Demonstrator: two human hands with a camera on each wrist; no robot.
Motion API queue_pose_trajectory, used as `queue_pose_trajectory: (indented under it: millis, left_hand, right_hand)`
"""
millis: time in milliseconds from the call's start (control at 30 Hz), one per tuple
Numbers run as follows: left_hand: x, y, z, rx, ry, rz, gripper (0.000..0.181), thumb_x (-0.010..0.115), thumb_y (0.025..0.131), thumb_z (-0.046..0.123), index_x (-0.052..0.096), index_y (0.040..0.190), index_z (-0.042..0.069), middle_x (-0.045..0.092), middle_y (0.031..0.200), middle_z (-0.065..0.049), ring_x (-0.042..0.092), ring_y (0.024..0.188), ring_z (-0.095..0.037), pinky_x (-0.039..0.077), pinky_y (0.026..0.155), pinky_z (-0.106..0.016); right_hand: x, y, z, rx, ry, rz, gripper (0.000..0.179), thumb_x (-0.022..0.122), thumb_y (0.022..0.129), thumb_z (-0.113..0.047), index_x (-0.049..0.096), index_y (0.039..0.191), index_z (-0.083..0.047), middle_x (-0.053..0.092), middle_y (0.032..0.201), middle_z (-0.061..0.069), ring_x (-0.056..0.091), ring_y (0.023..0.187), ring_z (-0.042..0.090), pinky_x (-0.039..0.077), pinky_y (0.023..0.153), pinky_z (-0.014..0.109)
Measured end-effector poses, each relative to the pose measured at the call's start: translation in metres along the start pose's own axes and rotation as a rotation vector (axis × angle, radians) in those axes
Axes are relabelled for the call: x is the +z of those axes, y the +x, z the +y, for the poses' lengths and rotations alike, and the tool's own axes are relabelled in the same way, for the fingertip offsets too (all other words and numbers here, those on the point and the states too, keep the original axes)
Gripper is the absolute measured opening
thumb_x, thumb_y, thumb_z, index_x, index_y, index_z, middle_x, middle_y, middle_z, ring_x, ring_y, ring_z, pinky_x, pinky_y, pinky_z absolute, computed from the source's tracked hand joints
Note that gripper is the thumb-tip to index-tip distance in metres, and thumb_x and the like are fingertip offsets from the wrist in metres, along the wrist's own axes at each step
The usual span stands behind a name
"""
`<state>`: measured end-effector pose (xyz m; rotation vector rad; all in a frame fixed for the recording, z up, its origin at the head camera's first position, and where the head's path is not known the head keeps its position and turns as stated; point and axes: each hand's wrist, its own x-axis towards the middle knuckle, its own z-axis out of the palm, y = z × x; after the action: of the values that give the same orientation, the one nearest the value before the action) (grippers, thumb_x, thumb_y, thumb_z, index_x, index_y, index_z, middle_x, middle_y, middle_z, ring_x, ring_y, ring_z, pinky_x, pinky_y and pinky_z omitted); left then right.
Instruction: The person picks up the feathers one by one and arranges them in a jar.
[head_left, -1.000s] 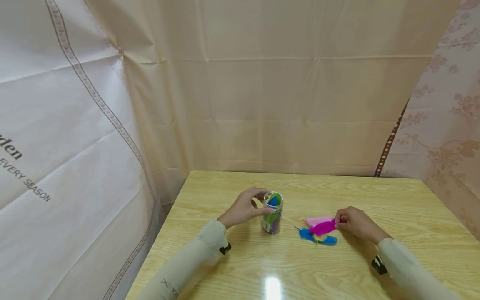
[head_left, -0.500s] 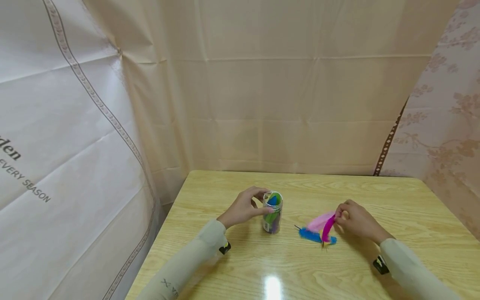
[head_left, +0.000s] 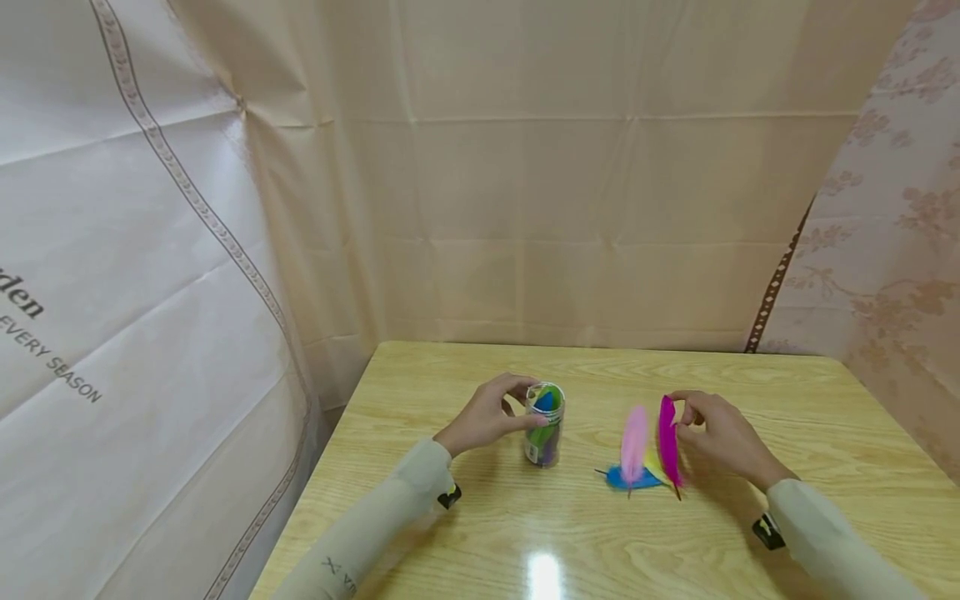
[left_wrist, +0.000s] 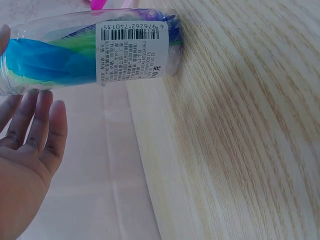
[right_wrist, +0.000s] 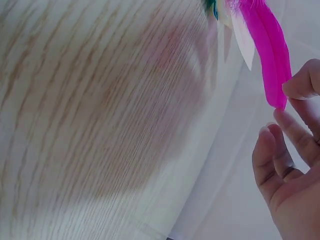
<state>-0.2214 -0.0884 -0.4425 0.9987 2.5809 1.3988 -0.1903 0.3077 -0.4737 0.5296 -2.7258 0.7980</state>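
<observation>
Around the neck of a clear jar (head_left: 546, 442), my left hand (head_left: 491, 412) keeps its thumb and fingers. The jar stands on the table with green, blue and purple feathers inside, and a white barcode label (left_wrist: 132, 52) shows in the left wrist view. My right hand (head_left: 720, 429) has thumb and forefinger at the upper end of a magenta feather (head_left: 668, 442), which stands nearly upright, quill down. Left of it are a pale pink feather (head_left: 633, 437), a blue feather (head_left: 626, 478) and a partly hidden yellow feather (head_left: 654, 468).
The wood-grain table (head_left: 450, 367) reaches back to a beige hanging cloth (head_left: 517, 208). White printed cloth (head_left: 150, 333) hangs on the left and flowered cloth (head_left: 900, 250) on the right. Light glares on the near tabletop.
The right hand has raised the magenta feather's upper end, turning it from lying flat to nearly upright. The pink feather has swung round and the blue one has shifted. The left hand stays put.
</observation>
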Motion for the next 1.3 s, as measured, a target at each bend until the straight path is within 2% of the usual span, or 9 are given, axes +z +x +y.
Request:
queue_pose_trajectory:
  millis: [33, 200, 433, 633, 700, 867, 1033, 1167, 1300]
  left_hand:
    - [0.000, 0.000, 0.000, 0.000, 0.000, 0.000, 0.059, 0.072, 0.078, 0.052, 0.054, 0.130, 0.033, 0.058, 0.114, 0.008, 0.055, 0.099, -0.008, 0.052, 0.073, -0.026]
    - [-0.001, 0.000, 0.000, 0.006, -0.001, -0.002, 0.059, 0.071, 0.079, 0.053, 0.054, 0.130, 0.031, 0.058, 0.115, 0.005, 0.054, 0.099, -0.007, 0.052, 0.074, -0.026]
    - [-0.001, -0.001, -0.002, 0.001, -0.003, -0.004, 0.058, 0.071, 0.078, 0.054, 0.053, 0.130, 0.034, 0.058, 0.115, 0.005, 0.055, 0.099, -0.007, 0.052, 0.074, -0.027]
    - [-0.001, -0.001, -0.002, 0.013, -0.004, -0.001, 0.058, 0.071, 0.078, 0.054, 0.053, 0.130, 0.034, 0.059, 0.113, 0.003, 0.055, 0.097, -0.007, 0.053, 0.072, -0.026]
    - [-0.001, -0.001, -0.002, 0.017, -0.005, 0.000, 0.059, 0.071, 0.078, 0.054, 0.054, 0.130, 0.033, 0.059, 0.113, 0.004, 0.055, 0.097, -0.007, 0.053, 0.072, -0.026]
    - [-0.001, -0.001, -0.001, 0.008, -0.006, 0.000, 0.059, 0.071, 0.078, 0.054, 0.054, 0.130, 0.032, 0.058, 0.113, 0.006, 0.055, 0.098, -0.007, 0.052, 0.073, -0.027]
    - [-0.001, -0.002, 0.001, 0.006, -0.012, 0.001, 0.059, 0.072, 0.078, 0.052, 0.054, 0.130, 0.030, 0.059, 0.113, 0.004, 0.055, 0.098, -0.007, 0.052, 0.073, -0.027]
    - [-0.001, -0.002, 0.001, 0.008, -0.015, 0.002, 0.059, 0.073, 0.078, 0.052, 0.054, 0.130, 0.031, 0.059, 0.114, 0.004, 0.055, 0.098, -0.007, 0.052, 0.073, -0.027]
    - [0.000, -0.002, 0.001, 0.007, -0.014, 0.002, 0.058, 0.072, 0.078, 0.052, 0.054, 0.130, 0.032, 0.058, 0.114, 0.005, 0.055, 0.098, -0.008, 0.052, 0.073, -0.027]
  right_hand:
    - [0.000, 0.000, 0.000, -0.006, -0.001, 0.001, 0.023, 0.066, 0.079, -0.004, 0.052, 0.070, -0.020, 0.064, 0.115, 0.002, 0.051, 0.083, 0.017, 0.039, 0.066, 0.031]
    - [0.001, 0.000, 0.000, -0.018, 0.015, 0.001, 0.025, 0.067, 0.083, -0.007, 0.052, 0.071, -0.022, 0.062, 0.120, 0.003, 0.051, 0.077, 0.015, 0.039, 0.061, 0.027]
    - [0.008, -0.001, 0.008, -0.045, -0.021, -0.004, 0.016, 0.073, 0.084, -0.010, 0.059, 0.080, -0.018, 0.061, 0.114, 0.014, 0.049, 0.067, 0.007, 0.044, 0.057, 0.024]
    - [0.013, 0.001, 0.010, 0.032, 0.030, -0.086, 0.020, 0.074, 0.083, -0.008, 0.061, 0.098, -0.008, 0.059, 0.103, 0.013, 0.049, 0.060, 0.008, 0.043, 0.052, 0.024]
    - [0.013, 0.001, 0.010, 0.044, 0.030, -0.097, 0.025, 0.074, 0.083, -0.007, 0.061, 0.104, -0.005, 0.058, 0.104, 0.015, 0.052, 0.063, 0.012, 0.045, 0.055, 0.027]
    - [0.013, 0.002, 0.013, 0.048, -0.031, -0.100, 0.027, 0.074, 0.083, -0.010, 0.065, 0.107, -0.003, 0.061, 0.104, 0.016, 0.058, 0.081, 0.026, 0.048, 0.070, 0.041]
    - [0.013, 0.000, 0.021, 0.017, -0.074, -0.138, 0.028, 0.076, 0.081, -0.011, 0.067, 0.106, -0.002, 0.063, 0.093, 0.009, 0.057, 0.087, 0.027, 0.046, 0.072, 0.042]
    - [0.014, -0.001, 0.025, 0.005, -0.075, -0.178, 0.029, 0.077, 0.079, -0.010, 0.067, 0.105, -0.001, 0.062, 0.085, 0.003, 0.055, 0.080, 0.022, 0.044, 0.068, 0.036]
    - [0.012, 0.000, 0.026, 0.032, -0.035, -0.221, 0.021, 0.075, 0.081, -0.009, 0.068, 0.100, -0.003, 0.062, 0.080, 0.000, 0.053, 0.073, 0.015, 0.043, 0.063, 0.031]
